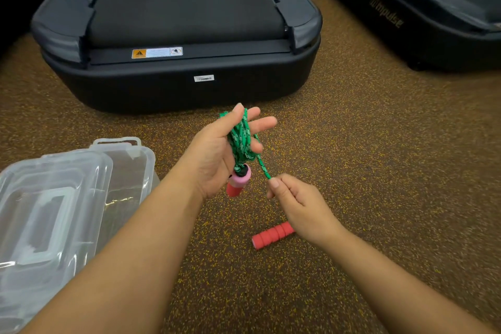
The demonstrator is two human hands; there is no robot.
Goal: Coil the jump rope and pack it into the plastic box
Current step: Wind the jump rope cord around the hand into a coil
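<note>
My left hand (pixel 217 154) is raised over the floor with several loops of the green jump rope (pixel 241 141) wound around its palm and fingers. One red and pink foam handle (pixel 238 183) hangs below that palm. A single strand runs down to my right hand (pixel 295 198), which pinches it between thumb and fingers. The second red handle (pixel 272 234) lies on the floor, partly hidden under my right wrist. The clear plastic box (pixel 130 171) stands open at the left, with its clear lid (pixel 46 211) leaning across it.
A black treadmill (pixel 176 43) fills the space straight ahead, its rear end close to my hands. A second black machine (pixel 423 13) stands at the upper right. The floor is brown speckled rubber (pixel 379 144).
</note>
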